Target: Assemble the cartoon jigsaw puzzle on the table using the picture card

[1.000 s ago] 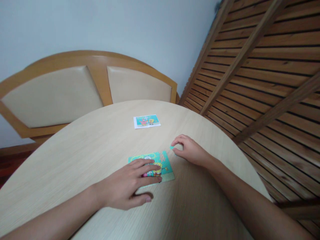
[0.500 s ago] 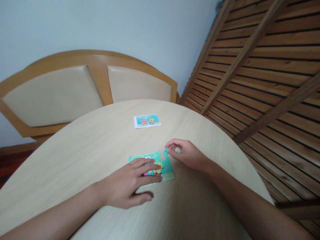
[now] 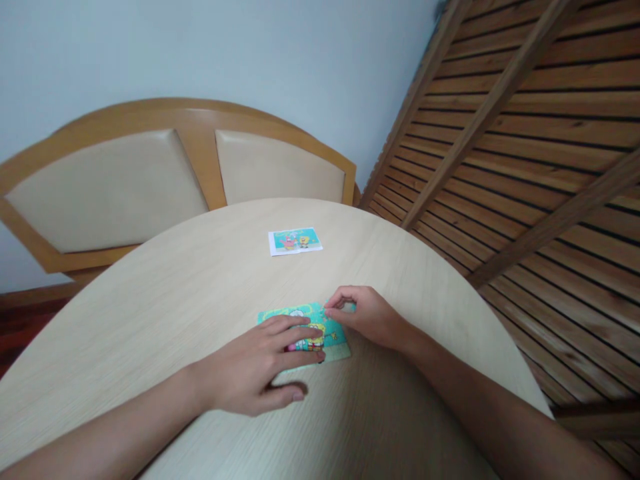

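A small teal cartoon jigsaw puzzle (image 3: 330, 331) lies flat on the round pale wooden table (image 3: 200, 293). My left hand (image 3: 260, 363) rests on it with fingers stretched flat, covering its lower left part. My right hand (image 3: 367, 317) is at the puzzle's upper right corner, fingertips pinched together on a small teal puzzle piece (image 3: 350, 307) that is mostly hidden by the fingers. The piece touches the corner of the puzzle.
A small printed picture card (image 3: 295, 241) with the same cartoon lies farther back on the table. Behind the table stands a wooden bench with cream padded backs (image 3: 150, 180). A slatted wooden panel (image 3: 525, 153) fills the right side.
My right hand has carried the teal piece leftward from the bare table to the puzzle's upper right corner. My left hand has stayed flat on the puzzle.
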Available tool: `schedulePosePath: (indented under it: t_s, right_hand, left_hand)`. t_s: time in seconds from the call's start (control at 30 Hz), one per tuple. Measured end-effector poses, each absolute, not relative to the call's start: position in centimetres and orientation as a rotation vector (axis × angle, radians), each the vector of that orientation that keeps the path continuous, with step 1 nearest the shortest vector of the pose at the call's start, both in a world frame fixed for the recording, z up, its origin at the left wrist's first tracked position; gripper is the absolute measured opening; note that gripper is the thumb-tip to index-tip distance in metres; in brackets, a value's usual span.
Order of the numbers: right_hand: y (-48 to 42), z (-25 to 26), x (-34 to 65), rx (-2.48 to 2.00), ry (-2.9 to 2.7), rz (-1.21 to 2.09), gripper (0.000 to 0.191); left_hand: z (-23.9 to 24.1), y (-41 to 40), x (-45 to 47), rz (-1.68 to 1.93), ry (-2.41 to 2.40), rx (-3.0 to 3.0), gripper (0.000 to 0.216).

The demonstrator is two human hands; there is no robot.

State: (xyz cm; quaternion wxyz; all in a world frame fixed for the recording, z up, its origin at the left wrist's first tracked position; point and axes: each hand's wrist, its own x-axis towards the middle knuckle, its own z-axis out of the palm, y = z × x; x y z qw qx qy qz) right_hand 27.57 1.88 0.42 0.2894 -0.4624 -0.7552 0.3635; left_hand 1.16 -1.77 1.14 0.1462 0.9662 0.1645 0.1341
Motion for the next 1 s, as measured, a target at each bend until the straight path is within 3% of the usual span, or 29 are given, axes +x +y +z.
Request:
schedulePosePath:
  t_s: [0.47, 1.0]
  right_hand:
    - [2.32, -0.16, 27.68, -1.086, -2.315, 0.644, 0.017]
    - [2.19, 0.16, 27.46, -1.091, -2.376, 0.543, 0.013]
  left_hand:
    - [1.33, -1.79, 1.23, 0.325, 0.487, 2.803, 0.048]
    - [1.22, -1.76, 1.2, 0.299, 0.503, 2.808, 0.047]
